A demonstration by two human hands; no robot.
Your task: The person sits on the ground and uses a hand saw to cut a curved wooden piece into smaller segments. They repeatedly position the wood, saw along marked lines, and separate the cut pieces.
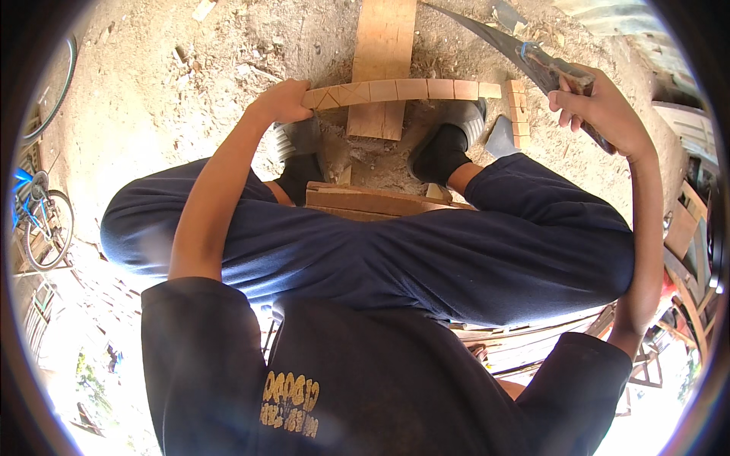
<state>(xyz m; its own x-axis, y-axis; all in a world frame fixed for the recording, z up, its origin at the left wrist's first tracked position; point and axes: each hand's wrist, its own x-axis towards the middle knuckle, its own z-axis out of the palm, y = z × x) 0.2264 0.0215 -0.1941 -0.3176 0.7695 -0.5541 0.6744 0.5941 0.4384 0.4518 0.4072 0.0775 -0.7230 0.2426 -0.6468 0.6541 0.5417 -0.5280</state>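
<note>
My left hand is closed round the left end of a long, narrow wooden strip. Pencil lines cross the strip, some forming X shapes, and it lies across a flat plank between my feet. Up at the right, my right hand grips the wooden handle of a handsaw. Its dark, tapering blade points to the upper left, apart from the strip; a blue tie wraps it near the handle. Teeth cannot be made out.
A shorter notched wooden piece lies by my right foot, beside a flat grey piece. Wooden boards sit below my feet. Wood chips litter the dirt ground. A blue bicycle stands at the far left.
</note>
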